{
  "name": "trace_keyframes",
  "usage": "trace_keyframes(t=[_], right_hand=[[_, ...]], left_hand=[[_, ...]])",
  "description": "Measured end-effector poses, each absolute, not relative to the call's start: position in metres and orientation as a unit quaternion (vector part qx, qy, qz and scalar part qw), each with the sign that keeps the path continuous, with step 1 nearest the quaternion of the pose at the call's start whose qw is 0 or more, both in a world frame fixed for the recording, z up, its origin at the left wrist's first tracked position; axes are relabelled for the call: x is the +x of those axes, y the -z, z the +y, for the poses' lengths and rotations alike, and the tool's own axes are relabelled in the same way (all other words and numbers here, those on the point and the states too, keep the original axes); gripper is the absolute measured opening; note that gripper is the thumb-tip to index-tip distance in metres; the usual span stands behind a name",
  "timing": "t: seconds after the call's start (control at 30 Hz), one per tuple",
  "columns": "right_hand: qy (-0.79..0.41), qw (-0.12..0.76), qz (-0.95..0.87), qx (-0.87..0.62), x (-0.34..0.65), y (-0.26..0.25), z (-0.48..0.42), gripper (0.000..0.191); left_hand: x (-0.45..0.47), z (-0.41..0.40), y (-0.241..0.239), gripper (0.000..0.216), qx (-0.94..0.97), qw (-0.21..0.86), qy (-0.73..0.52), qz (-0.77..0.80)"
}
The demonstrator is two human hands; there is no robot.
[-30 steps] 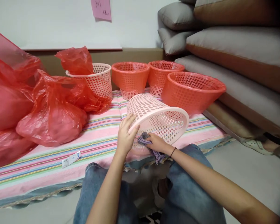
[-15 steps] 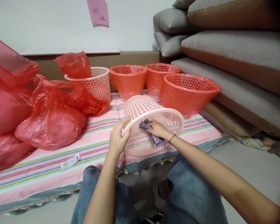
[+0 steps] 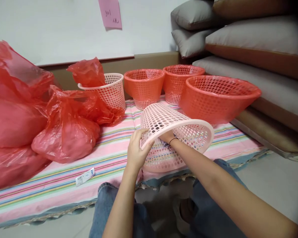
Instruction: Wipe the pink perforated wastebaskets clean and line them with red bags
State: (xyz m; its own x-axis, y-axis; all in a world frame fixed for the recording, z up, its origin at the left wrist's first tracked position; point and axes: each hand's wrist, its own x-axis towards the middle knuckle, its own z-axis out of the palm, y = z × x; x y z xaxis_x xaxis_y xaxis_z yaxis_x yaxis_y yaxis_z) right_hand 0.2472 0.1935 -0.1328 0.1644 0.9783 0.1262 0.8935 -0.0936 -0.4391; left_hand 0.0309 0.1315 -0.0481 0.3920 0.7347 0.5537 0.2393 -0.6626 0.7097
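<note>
A pale pink plastic basket [image 3: 167, 115] with a holed wall lies tipped on its side, its mouth facing me. My left hand [image 3: 137, 148] grips its rim at the left, thumb on the inside and fingers over the outer wall. My right hand [image 3: 167, 136] reaches inside against the upper left wall, its fingers hidden behind the rim. With it is a greyish-purple cloth [image 3: 163, 143], of which only a bit shows below the hand; dark patches show through the holes above.
Behind stand red-bag-lined baskets [image 3: 144, 82] and a pink basket [image 3: 114, 89] with a red bag in its mouth. Filled red bags [image 3: 67, 138] sit left on the striped cloth [image 3: 109, 158], near a small white packet [image 3: 85, 177]. Grey cushions [image 3: 258, 39] are stacked right.
My right hand has gone deeper into the basket, up to its upper left wall, taking the cloth mostly out of sight. The whole view has shifted slightly; my left hand keeps the rim.
</note>
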Motion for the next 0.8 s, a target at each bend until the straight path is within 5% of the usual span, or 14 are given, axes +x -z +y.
trace_keyframes(t=[0.63, 0.8], right_hand=[[-0.174, -0.005, -0.734, -0.657, 0.231, 0.104, 0.021, 0.017], [-0.250, 0.052, -0.759, -0.599, 0.242, 0.083, 0.023, 0.013]], left_hand=[[0.035, 0.127, 0.052, 0.039, 0.776, 0.264, -0.480, 0.313], [0.033, 0.128, 0.051, 0.038, 0.765, 0.275, -0.481, 0.328]])
